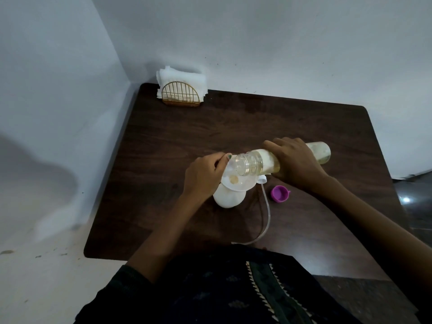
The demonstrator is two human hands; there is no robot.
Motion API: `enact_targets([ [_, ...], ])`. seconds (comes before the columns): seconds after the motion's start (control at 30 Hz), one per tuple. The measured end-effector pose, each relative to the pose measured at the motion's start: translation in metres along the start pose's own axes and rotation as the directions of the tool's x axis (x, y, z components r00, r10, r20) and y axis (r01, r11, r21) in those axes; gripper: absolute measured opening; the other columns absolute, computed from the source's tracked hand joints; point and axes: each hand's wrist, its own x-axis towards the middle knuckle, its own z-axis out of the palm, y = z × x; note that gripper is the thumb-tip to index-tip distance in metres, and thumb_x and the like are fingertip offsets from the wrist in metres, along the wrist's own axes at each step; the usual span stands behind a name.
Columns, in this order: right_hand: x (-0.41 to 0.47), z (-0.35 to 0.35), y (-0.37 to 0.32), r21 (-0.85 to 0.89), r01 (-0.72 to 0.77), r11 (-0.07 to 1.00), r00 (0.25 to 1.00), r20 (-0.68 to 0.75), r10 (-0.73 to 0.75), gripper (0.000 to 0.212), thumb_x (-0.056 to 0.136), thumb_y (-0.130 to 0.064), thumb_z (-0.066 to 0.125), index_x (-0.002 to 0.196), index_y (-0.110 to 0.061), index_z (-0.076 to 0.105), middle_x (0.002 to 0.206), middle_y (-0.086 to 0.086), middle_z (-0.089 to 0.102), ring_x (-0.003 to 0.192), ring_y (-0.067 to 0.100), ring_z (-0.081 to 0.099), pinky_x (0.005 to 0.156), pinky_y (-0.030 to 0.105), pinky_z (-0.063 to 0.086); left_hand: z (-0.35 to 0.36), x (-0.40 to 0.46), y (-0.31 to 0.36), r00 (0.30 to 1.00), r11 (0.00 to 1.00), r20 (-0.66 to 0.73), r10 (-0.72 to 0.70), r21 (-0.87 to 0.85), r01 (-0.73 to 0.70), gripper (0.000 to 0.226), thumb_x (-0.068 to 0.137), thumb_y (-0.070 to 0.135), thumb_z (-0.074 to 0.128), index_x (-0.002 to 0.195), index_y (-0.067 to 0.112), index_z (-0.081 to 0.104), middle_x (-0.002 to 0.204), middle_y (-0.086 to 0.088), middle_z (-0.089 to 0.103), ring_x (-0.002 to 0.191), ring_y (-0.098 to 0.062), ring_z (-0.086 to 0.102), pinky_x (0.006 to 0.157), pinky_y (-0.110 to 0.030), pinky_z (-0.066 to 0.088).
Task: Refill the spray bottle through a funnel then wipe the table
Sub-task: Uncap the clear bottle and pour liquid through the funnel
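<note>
Right hand: right hand wrapped around the middle of a clear plastic refill bottle with pale yellow liquid, tipped nearly flat, open mouth over the funnel
Left hand: left hand with fingers pinched on the far rim of the white plastic funnel, steadying it
Funnel: seated in the neck of the white rounded spray bottle, wide bowl up; a small yellowish pool lies near its drain
Spray bottle: stands upright on the dark brown wooden table, near the middle, just under the left hand
Sprayer head: the white sprayer part with a clear dip tube lies on the table beside the bottle, tube trailing toward the person
Cap: a purple plastic cap sits open side up just right of the tube, apart from it
Napkins: white paper napkins in a gold wire holder at the far left corner, well apart
Step in hand: pouring, by my judgement; liquid sits low along the tilted bottle, so much of it looks gone
Next move: likely a steeper tilt, slowly, with the mouth kept over the bowl, since the funnel drains slowly and could overflow or tip
Wipe: not yet begun
</note>
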Motion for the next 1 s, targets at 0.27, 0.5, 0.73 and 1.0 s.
enact_targets([
  [0.27, 0.0004, -0.0009, -0.0003, -0.004, -0.002, 1.0, 1.0, 0.002, 0.002, 0.042, 0.06, -0.021, 0.08, 0.094, -0.011, 0.058, 0.075, 0.008, 0.062, 0.065, 0.031, 0.058, 0.062, 0.038, 0.043, 0.0005, -0.0003, -0.0006, 1.0, 1.0, 0.0, -0.003, -0.007, 0.003, 0.034, 0.098, 0.036, 0.044, 0.083, 0.015, 0.066, 0.061, 0.002, 0.06, 0.056, -0.015, 0.056, 0.055, -0.037, 0.046],
  [0.5, 0.0009, -0.0032, -0.0014, -0.008, -0.002, 1.0, 1.0, 0.015, 0.002, 0.043, 0.06, -0.022, 0.08, 0.096, -0.01, 0.059, 0.075, 0.008, 0.062, 0.066, 0.032, 0.058, 0.062, 0.039, 0.044, -0.0005, -0.0008, 0.0001, 1.0, 1.0, -0.001, -0.006, -0.01, 0.006, 0.035, 0.098, 0.037, 0.043, 0.083, 0.016, 0.067, 0.063, 0.003, 0.06, 0.059, -0.014, 0.057, 0.056, -0.036, 0.046],
  [0.73, 0.0023, -0.0071, -0.0025, -0.01, -0.004, 1.0, 1.0, 0.023, 0.004, 0.042, 0.06, -0.021, 0.08, 0.095, -0.01, 0.059, 0.075, 0.008, 0.062, 0.066, 0.031, 0.058, 0.063, 0.039, 0.045, -0.0021, 0.0001, 0.0008, 1.0, 1.0, -0.004, -0.002, -0.01, 0.002, 0.034, 0.098, 0.037, 0.043, 0.081, 0.017, 0.065, 0.058, 0.007, 0.055, 0.057, -0.013, 0.055, 0.056, -0.036, 0.046],
  [1.0, 0.0033, -0.0067, -0.0035, -0.021, -0.002, 1.0, 1.0, 0.019, 0.002, 0.043, 0.058, -0.019, 0.082, 0.093, -0.01, 0.059, 0.074, 0.008, 0.061, 0.064, 0.031, 0.058, 0.061, 0.038, 0.043, -0.0024, 0.0002, -0.0002, 1.0, 1.0, -0.004, -0.002, -0.02, 0.002, 0.033, 0.098, 0.036, 0.044, 0.081, 0.017, 0.066, 0.057, 0.009, 0.053, 0.056, -0.013, 0.054, 0.055, -0.035, 0.046],
])
